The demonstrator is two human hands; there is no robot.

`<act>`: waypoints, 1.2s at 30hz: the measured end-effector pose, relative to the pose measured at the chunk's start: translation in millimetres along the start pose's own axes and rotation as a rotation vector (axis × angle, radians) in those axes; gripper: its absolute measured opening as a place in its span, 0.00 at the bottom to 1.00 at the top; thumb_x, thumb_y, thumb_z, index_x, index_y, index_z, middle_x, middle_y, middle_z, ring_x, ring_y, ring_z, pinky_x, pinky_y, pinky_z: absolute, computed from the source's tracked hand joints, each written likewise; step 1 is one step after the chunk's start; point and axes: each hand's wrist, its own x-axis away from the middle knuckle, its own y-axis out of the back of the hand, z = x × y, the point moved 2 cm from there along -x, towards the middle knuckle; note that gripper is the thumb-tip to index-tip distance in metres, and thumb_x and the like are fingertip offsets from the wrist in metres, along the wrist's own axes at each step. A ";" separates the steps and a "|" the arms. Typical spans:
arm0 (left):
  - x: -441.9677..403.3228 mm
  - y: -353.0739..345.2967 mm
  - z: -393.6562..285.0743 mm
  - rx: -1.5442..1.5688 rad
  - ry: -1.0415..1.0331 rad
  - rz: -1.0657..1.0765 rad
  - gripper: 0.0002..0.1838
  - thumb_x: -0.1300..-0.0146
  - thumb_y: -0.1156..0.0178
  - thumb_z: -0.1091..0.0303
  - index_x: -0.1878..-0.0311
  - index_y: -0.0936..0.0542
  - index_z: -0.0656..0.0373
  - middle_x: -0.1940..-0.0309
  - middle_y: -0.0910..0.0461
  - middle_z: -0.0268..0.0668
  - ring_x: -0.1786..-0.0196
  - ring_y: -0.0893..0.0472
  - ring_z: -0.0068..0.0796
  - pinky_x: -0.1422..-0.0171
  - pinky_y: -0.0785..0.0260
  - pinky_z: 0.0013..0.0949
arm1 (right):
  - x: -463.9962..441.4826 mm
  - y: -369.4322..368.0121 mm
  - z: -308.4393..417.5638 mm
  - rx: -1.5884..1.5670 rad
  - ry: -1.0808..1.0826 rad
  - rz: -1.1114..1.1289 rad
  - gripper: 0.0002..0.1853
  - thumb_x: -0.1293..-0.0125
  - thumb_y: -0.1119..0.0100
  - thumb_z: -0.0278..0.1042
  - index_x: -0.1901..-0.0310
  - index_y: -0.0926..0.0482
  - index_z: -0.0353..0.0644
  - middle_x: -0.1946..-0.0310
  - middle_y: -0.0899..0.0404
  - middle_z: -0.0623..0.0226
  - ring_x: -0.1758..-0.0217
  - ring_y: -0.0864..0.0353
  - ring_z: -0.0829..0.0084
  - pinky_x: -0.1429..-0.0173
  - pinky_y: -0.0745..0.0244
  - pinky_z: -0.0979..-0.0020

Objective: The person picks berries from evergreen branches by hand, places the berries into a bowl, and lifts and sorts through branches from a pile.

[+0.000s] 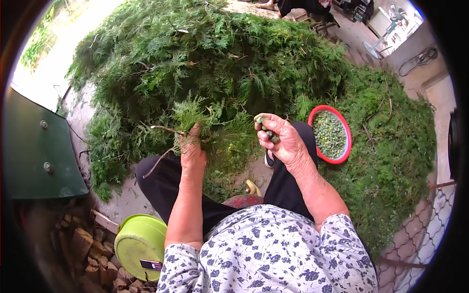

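My left hand (pixel 192 146) is closed round a leafy green conifer branch (pixel 191 113), whose bare brown stems stick out to the left. In my right hand (pixel 285 139) several small green seed cones (pixel 266 130) are cupped behind curled fingers. To the right of that hand, a red-rimmed basin (pixel 347 131) holds many similar green cones (pixel 328 135). A big heap of cut conifer branches (pixel 210 53) rises in front of both hands.
More branches (pixel 391 161) spread along the right side. An upturned lime-green tub (pixel 139 239) with a phone (pixel 151 264) on it stands lower left, beside split firewood (pixel 97 249). A dark green panel (pixel 44 146) stands at left. A person's legs (pixel 298 6) show at the top.
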 end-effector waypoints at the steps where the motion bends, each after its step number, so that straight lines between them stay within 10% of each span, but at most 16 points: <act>1: 5.9 0.4 -6.8 0.049 0.052 0.017 0.17 0.41 0.41 0.58 0.52 0.25 0.55 0.64 0.24 0.30 0.65 0.24 0.24 0.67 0.30 0.31 | -1.0 -3.3 0.5 0.049 0.011 -0.008 0.10 0.37 0.47 0.29 0.57 0.26 0.34 0.69 0.25 0.64 0.76 0.30 0.81 0.80 0.39 0.83; 2: 10.5 2.7 -10.9 0.096 0.103 0.035 0.17 0.40 0.42 0.58 0.51 0.25 0.55 0.64 0.24 0.31 0.66 0.24 0.24 0.67 0.30 0.31 | -1.4 -5.9 0.7 0.096 0.023 -0.017 0.10 0.37 0.47 0.29 0.57 0.26 0.34 0.68 0.24 0.64 0.76 0.30 0.81 0.80 0.39 0.83; 3: 10.9 8.6 -12.4 0.068 0.070 0.063 0.18 0.37 0.47 0.66 0.43 0.29 0.56 0.47 0.28 0.30 0.47 0.29 0.25 0.45 0.35 0.31 | -1.5 -5.6 2.1 0.133 0.026 -0.008 0.09 0.37 0.47 0.27 0.56 0.27 0.35 0.67 0.24 0.63 0.76 0.30 0.81 0.79 0.39 0.83; 14: 1.0 46.5 -12.6 0.434 0.157 -0.023 0.13 0.37 0.45 0.64 0.51 0.25 0.56 0.63 0.22 0.33 0.64 0.24 0.28 0.62 0.29 0.37 | -5.5 21.3 25.7 -0.115 0.230 -0.290 0.09 0.37 0.46 0.29 0.59 0.26 0.33 0.70 0.25 0.60 0.74 0.28 0.76 0.79 0.36 0.79; 20: 2.1 48.4 6.3 0.577 0.125 0.078 0.09 0.38 0.44 0.63 0.58 0.24 0.55 0.67 0.23 0.33 0.66 0.24 0.28 0.60 0.29 0.37 | 24.8 204.3 90.4 -0.281 0.428 -0.675 0.05 0.40 0.47 0.21 0.62 0.30 0.32 0.74 0.28 0.59 0.73 0.29 0.71 0.77 0.35 0.77; 24: 26.3 25.9 12.7 0.451 0.100 0.233 0.07 0.39 0.44 0.64 0.64 0.27 0.56 0.72 0.28 0.30 0.69 0.27 0.25 0.68 0.29 0.31 | 76.3 281.5 123.1 0.496 0.715 -0.717 0.12 0.34 0.59 0.24 0.54 0.32 0.26 0.54 0.32 0.51 0.47 0.35 0.61 0.46 0.25 0.52; 26: 37.6 11.9 13.5 0.328 0.101 0.140 0.07 0.39 0.43 0.62 0.65 0.28 0.54 0.74 0.32 0.28 0.71 0.32 0.24 0.68 0.35 0.30 | 96.6 435.4 159.7 0.433 0.719 -0.739 0.14 0.33 0.58 0.27 0.51 0.32 0.26 0.49 0.34 0.51 0.46 0.36 0.58 0.44 0.28 0.48; 29: 43.1 0.2 26.5 0.345 0.071 0.332 0.08 0.41 0.42 0.62 0.67 0.30 0.52 0.78 0.37 0.28 0.75 0.43 0.22 0.67 0.48 0.27 | 140.9 450.3 175.4 0.181 0.650 -1.153 0.23 0.35 0.50 0.35 0.43 0.36 0.29 0.47 0.33 0.50 0.46 0.32 0.55 0.44 0.29 0.50; 32: 42.2 3.0 36.8 0.379 0.115 0.435 0.11 0.39 0.42 0.62 0.60 0.28 0.57 0.77 0.30 0.33 0.74 0.33 0.28 0.62 0.39 0.34 | 163.4 479.1 174.5 0.932 0.686 -1.208 0.26 0.39 0.44 0.34 0.43 0.36 0.28 0.49 0.30 0.50 0.47 0.30 0.56 0.43 0.29 0.58; 34: 47.7 -3.8 37.5 0.392 0.146 0.471 0.10 0.40 0.42 0.62 0.60 0.28 0.57 0.77 0.30 0.33 0.74 0.32 0.28 0.63 0.38 0.34 | 149.6 440.4 180.0 1.906 0.309 -1.185 0.25 0.41 0.42 0.29 0.44 0.35 0.27 0.51 0.28 0.50 0.48 0.29 0.60 0.43 0.29 0.66; 36: 50.1 -7.7 41.3 0.404 0.179 0.513 0.10 0.40 0.42 0.63 0.61 0.28 0.57 0.77 0.29 0.33 0.74 0.32 0.28 0.64 0.38 0.33 | 107.1 393.9 169.8 1.283 0.457 -0.874 0.22 0.41 0.42 0.28 0.47 0.32 0.26 0.54 0.26 0.53 0.51 0.26 0.65 0.46 0.28 0.69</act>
